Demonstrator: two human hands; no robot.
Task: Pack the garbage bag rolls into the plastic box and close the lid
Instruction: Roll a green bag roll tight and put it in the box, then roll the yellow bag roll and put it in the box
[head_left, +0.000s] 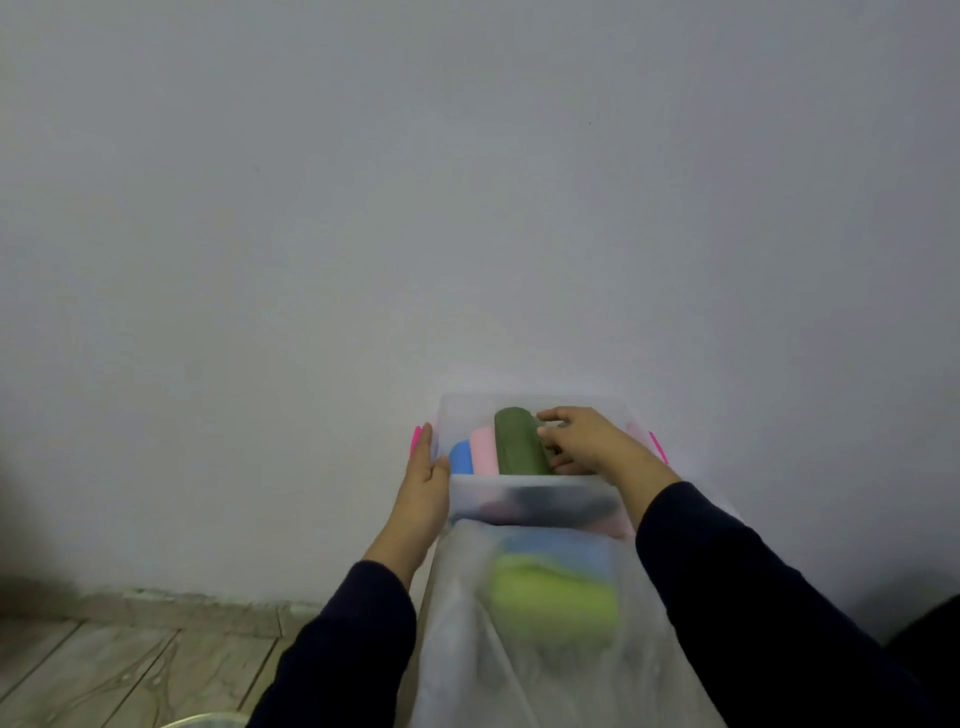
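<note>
Packing step under way. Right hand (576, 441) gripped the dark green roll (519, 441), seating it in the plastic box (524, 496) at the pink roll's (482, 451) 3 o'clock; blue roll (460, 457) at 9. Left hand (423, 480) lay flat, unclenched, bracing the box's outer wall. Likely next: let go, fetch remaining rolls from the translucent bag (550, 597) at 6 o'clock.

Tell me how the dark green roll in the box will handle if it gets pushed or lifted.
The green roll is a cylinder lying on its side, so it probably rolls if nudged, though the pink roll beside it and the right hand likely check that. It looks like wound plastic film: probably light, fairly firm, maybe slippery.
</note>
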